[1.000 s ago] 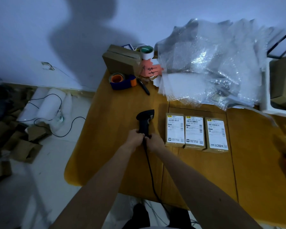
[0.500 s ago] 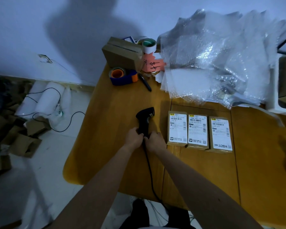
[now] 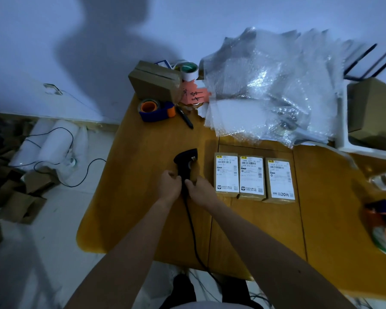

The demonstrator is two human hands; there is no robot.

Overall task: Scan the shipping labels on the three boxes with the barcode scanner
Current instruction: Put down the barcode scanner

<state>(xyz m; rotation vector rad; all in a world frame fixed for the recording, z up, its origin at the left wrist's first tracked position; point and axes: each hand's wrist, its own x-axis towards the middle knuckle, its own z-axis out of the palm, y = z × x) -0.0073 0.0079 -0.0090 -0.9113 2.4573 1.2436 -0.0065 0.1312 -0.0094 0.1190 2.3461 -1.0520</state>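
A dim room, a yellow wooden table (image 3: 143, 175) against a pale wall. Both hands curl tight round the handle of the black barcode scanner (image 3: 186, 162): left hand (image 3: 168, 186), right hand (image 3: 198, 189). It stands lengthwise away from the person, head seemingly tipped right. Just right lie three boxes (image 3: 252, 177) side by side, labels up. Beyond, a tape dispenser (image 3: 155, 109) and heaped bubble wrap (image 3: 270, 94).

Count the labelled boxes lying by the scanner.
3, in a row right of the barcode scanner: left box, middle box, right box. None looks hidden.
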